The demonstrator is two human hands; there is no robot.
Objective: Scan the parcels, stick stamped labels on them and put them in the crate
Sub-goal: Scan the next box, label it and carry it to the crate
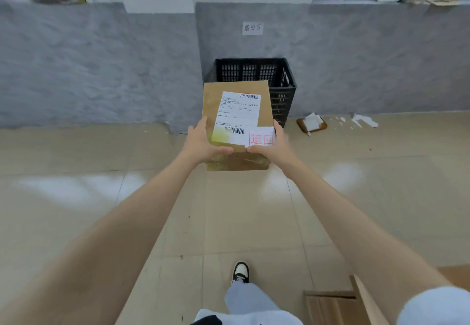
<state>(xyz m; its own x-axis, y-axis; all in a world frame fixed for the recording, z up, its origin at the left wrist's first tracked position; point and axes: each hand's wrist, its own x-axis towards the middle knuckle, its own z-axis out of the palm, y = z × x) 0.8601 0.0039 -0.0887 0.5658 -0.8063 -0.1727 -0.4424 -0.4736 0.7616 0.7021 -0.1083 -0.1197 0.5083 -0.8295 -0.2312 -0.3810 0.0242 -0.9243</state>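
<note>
I hold a brown cardboard parcel (213, 101) out in front of me with both arms stretched. My left hand (203, 141) grips its near left corner and my right hand (273, 144) grips its near right corner. On top is a white shipping label (239, 111) with barcodes, and a small white label with a red stamp (260, 137) sits at its lower right. The black slatted plastic crate (282, 80) stands on the floor against the grey wall, just beyond and partly hidden behind the parcel.
A paper sign (252, 28) hangs on the wall above the crate. Paper scraps and a small brown item (312, 123) lie on the tiled floor to the crate's right. A wooden furniture edge (338, 304) is at the bottom right. My shoe (240, 272) steps forward.
</note>
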